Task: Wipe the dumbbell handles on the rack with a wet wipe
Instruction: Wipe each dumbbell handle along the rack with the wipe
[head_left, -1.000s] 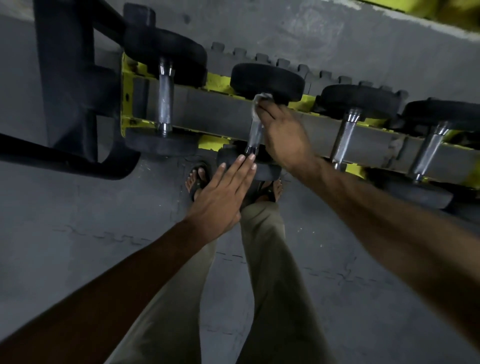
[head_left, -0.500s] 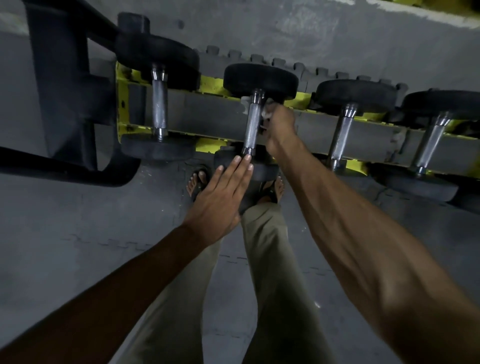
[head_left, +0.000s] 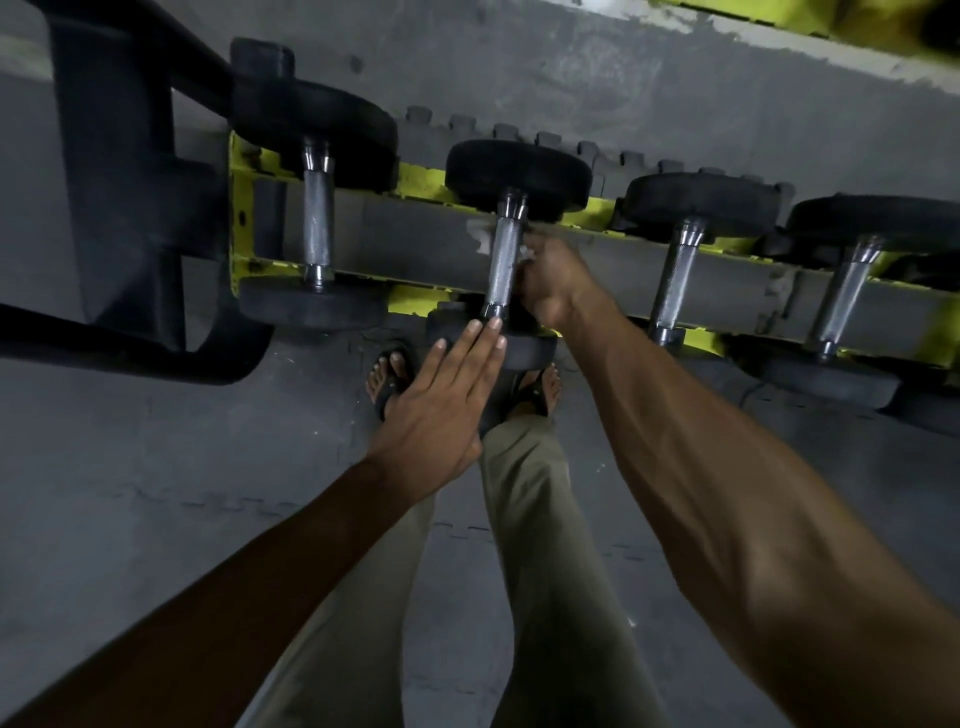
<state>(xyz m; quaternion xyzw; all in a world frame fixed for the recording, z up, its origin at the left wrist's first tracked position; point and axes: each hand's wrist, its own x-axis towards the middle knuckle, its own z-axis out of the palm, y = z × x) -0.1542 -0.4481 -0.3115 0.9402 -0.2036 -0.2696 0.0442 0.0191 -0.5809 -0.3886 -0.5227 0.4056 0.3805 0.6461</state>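
Four dumbbells on the yellow rack (head_left: 415, 299), chrome handles all pointing this way. Second one from the left (head_left: 503, 267) getting the attention: left hand (head_left: 441, 402) flat, fingers straight and together, fingertips pressed on its near black end plate (head_left: 524, 351). Right hand (head_left: 553, 286) curled in just right of that handle, holding the wet wipe (head_left: 480, 234), white bits poking out on both sides near the top of the grip. Can't really tell how tight those fingers are clamped, mostly hidden. Sandalled feet (head_left: 392, 376) on the grey floor below.
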